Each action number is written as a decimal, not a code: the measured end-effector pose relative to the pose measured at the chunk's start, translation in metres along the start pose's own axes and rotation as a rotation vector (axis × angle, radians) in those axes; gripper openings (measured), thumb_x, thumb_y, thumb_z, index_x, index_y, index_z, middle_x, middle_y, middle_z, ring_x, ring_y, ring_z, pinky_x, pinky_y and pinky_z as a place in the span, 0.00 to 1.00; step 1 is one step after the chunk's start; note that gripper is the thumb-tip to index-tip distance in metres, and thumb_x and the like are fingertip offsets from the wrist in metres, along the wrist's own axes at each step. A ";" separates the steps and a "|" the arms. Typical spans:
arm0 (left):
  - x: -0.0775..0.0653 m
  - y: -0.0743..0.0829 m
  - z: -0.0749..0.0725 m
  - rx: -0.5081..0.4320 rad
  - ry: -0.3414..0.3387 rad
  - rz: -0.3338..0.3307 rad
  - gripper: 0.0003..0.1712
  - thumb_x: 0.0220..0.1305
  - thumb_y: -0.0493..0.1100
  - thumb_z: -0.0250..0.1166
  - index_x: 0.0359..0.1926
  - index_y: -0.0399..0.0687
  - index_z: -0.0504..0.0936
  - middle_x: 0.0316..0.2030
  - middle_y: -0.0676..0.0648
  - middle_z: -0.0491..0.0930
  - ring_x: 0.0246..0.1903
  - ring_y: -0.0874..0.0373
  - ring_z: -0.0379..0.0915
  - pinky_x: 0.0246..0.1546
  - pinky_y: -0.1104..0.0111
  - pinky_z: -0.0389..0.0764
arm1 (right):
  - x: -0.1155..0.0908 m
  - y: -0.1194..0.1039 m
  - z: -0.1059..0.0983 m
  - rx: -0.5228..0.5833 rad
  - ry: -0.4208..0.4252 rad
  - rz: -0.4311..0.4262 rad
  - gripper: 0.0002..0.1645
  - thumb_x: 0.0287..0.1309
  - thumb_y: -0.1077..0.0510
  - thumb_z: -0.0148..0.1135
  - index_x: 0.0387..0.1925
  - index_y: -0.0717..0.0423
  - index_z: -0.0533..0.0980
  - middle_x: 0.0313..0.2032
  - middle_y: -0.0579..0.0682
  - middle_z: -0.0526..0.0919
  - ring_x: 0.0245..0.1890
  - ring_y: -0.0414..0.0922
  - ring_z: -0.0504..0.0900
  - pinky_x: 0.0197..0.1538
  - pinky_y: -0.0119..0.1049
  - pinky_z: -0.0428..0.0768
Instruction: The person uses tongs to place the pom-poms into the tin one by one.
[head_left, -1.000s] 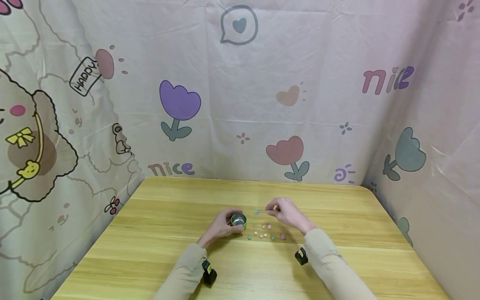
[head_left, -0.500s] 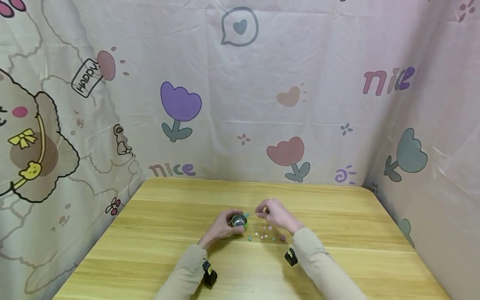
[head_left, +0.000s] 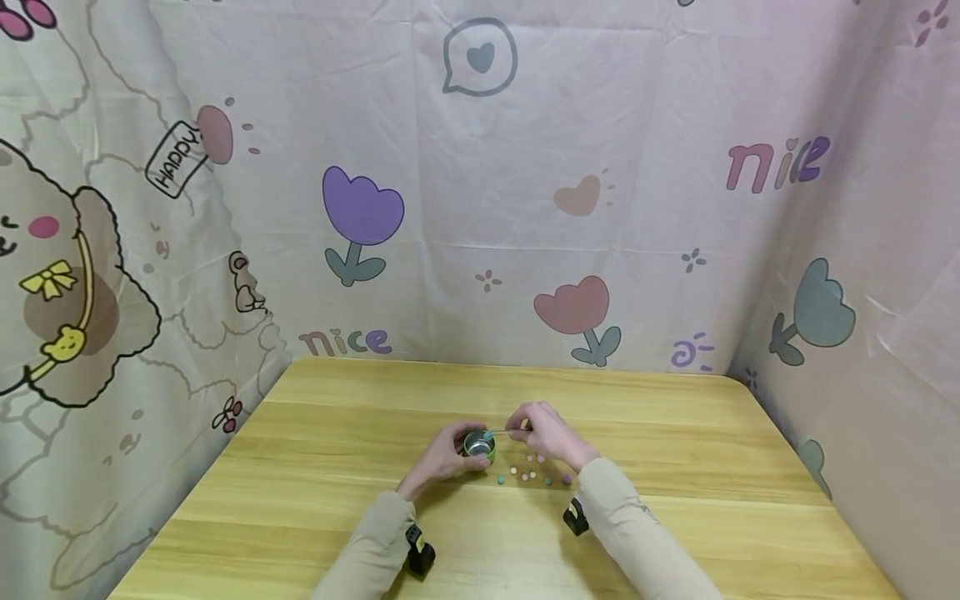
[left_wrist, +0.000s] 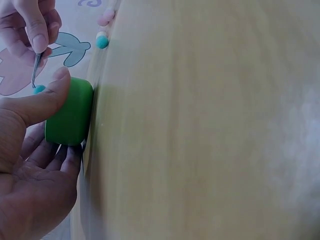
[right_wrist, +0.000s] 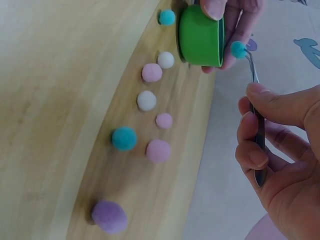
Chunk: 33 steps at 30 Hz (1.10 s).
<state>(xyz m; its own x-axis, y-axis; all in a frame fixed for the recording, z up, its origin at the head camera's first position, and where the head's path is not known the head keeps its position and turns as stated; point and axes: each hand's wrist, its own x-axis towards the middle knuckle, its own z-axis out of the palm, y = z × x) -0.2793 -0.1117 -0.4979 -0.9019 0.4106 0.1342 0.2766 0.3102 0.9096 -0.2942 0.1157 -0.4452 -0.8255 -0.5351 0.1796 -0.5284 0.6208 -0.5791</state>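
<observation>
1. Left hand [head_left: 444,457] grips green tin [right_wrist: 200,39] on counter [head_left: 360,404].
2. Right hand [head_left: 545,430] pinches tweezers [right_wrist: 260,137]; blue ball [right_wrist: 238,49] at tin's mouth, not dropped.
3. I count eight balls [right_wrist: 124,138] left outside, spot none inside.

Creased pale fabric [head_left: 480,208] covers back and both sides. Purple tulip print [head_left: 363,208] left of centre; red tulip print [head_left: 572,305] right. Wood-grain table [head_left: 712,467] across lower frame.

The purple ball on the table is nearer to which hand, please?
The right hand is nearer, a little beyond the purple ball; the left hand grips the green container, farther off to the ball's left.
</observation>
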 end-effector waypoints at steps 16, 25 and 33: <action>-0.003 0.001 -0.001 0.004 -0.003 0.021 0.37 0.56 0.32 0.74 0.64 0.25 0.70 0.58 0.27 0.76 0.59 0.33 0.75 0.65 0.45 0.75 | -0.001 -0.002 0.004 0.056 -0.023 0.050 0.09 0.63 0.67 0.63 0.43 0.64 0.84 0.41 0.58 0.85 0.25 0.48 0.84 0.23 0.26 0.80; -0.003 -0.001 -0.001 0.009 -0.008 0.063 0.37 0.57 0.38 0.75 0.63 0.25 0.71 0.57 0.28 0.77 0.59 0.35 0.76 0.65 0.48 0.77 | -0.002 -0.003 0.003 0.063 -0.033 0.061 0.09 0.64 0.67 0.63 0.44 0.64 0.84 0.42 0.58 0.85 0.20 0.48 0.82 0.17 0.27 0.77; -0.003 -0.001 -0.002 0.007 -0.012 0.058 0.38 0.56 0.38 0.75 0.63 0.25 0.71 0.57 0.28 0.77 0.59 0.34 0.76 0.65 0.47 0.76 | -0.002 -0.004 0.003 0.085 -0.030 0.066 0.10 0.64 0.67 0.63 0.45 0.64 0.84 0.42 0.58 0.85 0.26 0.53 0.85 0.18 0.27 0.77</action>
<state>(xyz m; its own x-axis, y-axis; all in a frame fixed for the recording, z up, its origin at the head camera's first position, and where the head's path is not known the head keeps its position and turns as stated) -0.2773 -0.1153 -0.4979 -0.8803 0.4380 0.1823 0.3308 0.2912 0.8977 -0.2899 0.1123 -0.4458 -0.8510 -0.5123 0.1158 -0.4534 0.6050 -0.6545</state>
